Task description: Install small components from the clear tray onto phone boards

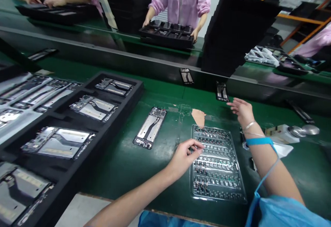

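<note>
My left hand (188,154) is over the left edge of a clear plastic tray (239,182). Its thumb and fingers are pinched together, and whatever is between them is too small to make out. Small dark parts sit in several rows of the tray's pockets. My right hand (242,112) reaches past the tray's far right corner with fingers stretched out, close to a phone frame (222,91) but apart from it. A blue strap circles that wrist. Another opened phone frame (150,128) lies on the green bench, left of the tray.
At left stands a black foam tray (108,125) with several phone frames in its slots. A bottle with a metal top (284,134) is at right. Along the back runs a dark ledge (155,61); beyond it are a tall black stack (232,30) and co-workers in pink sleeves handling trays.
</note>
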`<act>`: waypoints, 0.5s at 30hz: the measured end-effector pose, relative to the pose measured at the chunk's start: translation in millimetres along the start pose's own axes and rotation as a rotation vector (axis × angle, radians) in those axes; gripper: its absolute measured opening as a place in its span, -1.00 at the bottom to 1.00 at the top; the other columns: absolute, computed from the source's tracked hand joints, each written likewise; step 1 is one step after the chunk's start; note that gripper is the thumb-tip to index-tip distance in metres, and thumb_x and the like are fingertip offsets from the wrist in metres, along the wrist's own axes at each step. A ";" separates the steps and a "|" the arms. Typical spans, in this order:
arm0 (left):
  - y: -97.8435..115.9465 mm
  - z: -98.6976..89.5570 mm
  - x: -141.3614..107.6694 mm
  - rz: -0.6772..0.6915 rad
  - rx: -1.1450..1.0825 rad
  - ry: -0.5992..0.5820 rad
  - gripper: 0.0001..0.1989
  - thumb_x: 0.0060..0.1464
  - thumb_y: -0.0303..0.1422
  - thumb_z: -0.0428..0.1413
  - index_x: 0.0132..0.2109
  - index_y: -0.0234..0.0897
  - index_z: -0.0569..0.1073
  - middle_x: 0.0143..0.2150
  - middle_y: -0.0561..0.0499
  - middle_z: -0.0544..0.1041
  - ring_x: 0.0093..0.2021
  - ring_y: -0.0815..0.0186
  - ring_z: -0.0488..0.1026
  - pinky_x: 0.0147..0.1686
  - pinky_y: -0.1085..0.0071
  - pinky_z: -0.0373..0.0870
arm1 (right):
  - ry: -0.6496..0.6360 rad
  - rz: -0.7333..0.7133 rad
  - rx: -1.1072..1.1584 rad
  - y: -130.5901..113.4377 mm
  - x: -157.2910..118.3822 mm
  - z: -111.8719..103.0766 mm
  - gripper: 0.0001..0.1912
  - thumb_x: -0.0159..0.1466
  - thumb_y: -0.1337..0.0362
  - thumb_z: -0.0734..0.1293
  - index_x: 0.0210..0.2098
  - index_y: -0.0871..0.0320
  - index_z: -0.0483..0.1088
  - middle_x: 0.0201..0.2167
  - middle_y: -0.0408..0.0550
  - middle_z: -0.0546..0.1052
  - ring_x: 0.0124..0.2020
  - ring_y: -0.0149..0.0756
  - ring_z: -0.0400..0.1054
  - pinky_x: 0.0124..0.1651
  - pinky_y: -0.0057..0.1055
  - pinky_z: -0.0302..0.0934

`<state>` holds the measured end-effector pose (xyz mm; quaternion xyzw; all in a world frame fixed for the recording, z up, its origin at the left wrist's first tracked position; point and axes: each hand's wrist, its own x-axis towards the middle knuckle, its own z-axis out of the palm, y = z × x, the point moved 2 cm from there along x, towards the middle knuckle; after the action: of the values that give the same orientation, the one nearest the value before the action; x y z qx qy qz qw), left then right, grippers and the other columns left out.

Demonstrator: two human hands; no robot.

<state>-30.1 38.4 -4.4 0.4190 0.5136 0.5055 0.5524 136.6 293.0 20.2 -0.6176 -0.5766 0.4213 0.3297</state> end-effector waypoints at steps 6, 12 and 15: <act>3.2 4.4 -2.7 -0.064 0.002 -0.059 -0.86 0.03 -0.42 0.06 -0.24 -0.33 0.47 -0.23 -0.04 0.50 -0.24 0.30 0.37 -0.29 0.44 0.22 | -0.462 -0.052 -0.303 18.9 -81.6 -0.4 -0.83 0.01 0.22 0.41 -0.48 0.22 0.42 -0.79 -0.18 0.39 -0.79 -0.50 0.09 -0.65 -0.50 -0.05; 0.3 6.4 -2.1 -0.073 -0.003 -0.077 -0.85 0.02 -0.44 0.05 -0.23 -0.34 0.45 -0.22 -0.05 0.49 -0.24 0.30 0.36 -0.28 0.42 0.23 | -0.558 -0.104 -0.492 28.9 -95.9 12.5 -0.88 0.04 0.24 0.36 -0.54 0.16 0.38 -0.86 -0.26 0.32 -0.76 -0.45 0.16 -0.56 -0.49 -0.02; -2.6 6.0 -1.2 -0.061 -0.016 -0.077 -0.84 0.02 -0.43 0.06 -0.21 -0.35 0.44 -0.22 -0.05 0.47 -0.24 0.32 0.35 -0.29 0.44 0.24 | -0.567 -0.122 -0.517 27.7 -93.7 12.4 -0.87 0.05 0.25 0.34 -0.53 0.17 0.35 -0.84 -0.26 0.31 -0.75 -0.46 0.14 -0.56 -0.49 -0.05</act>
<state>-23.7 37.3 -6.1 0.4178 0.5006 0.4759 0.5902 139.3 196.0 3.3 -0.5041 -0.7676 0.3956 0.0150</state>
